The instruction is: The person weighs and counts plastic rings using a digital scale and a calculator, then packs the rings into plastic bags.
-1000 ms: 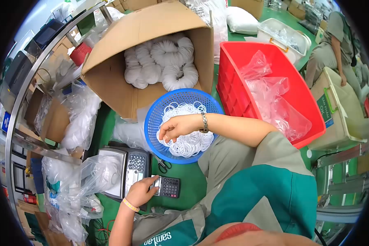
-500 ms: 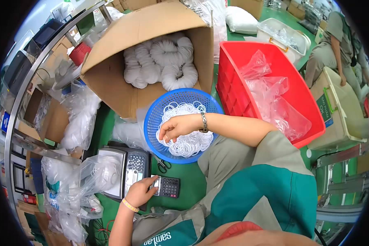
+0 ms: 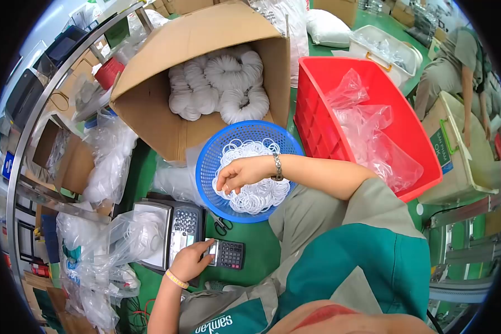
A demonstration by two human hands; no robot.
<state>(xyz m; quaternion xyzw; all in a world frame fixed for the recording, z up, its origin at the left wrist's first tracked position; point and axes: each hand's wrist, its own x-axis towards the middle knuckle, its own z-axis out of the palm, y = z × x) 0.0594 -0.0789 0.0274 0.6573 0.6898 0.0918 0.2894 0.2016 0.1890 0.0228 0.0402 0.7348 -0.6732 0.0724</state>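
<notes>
My left hand (image 3: 190, 260) rests between a scale (image 3: 183, 228) and a black calculator (image 3: 230, 255). Its thumb and forefinger are apart, touching the calculator's display end; the other fingers are partly hidden. Over a blue mesh basket (image 3: 205, 192) hangs my right hand (image 3: 242, 172), fingers curled down and close together. Whatever lies inside its fingers, if anything, cannot be made out. White rings (image 3: 256, 197) fill the basket below it. On the scale's plate sits a clear bag of white rings (image 3: 145, 234). Black-handled scissors (image 3: 222, 225) lie between basket and calculator.
Behind the basket, a tipped cardboard box (image 3: 150, 106) holds bundles of white rings (image 3: 228, 78). A red crate (image 3: 323, 122) with clear plastic bags stands right. Left is a metal rack (image 3: 25, 133) with hanging bags. Another person (image 3: 453, 67) bends over a cream bin (image 3: 456, 167).
My two hands stay practically still. At the far right, the other person's arms have shifted lower, toward the cream bin.
</notes>
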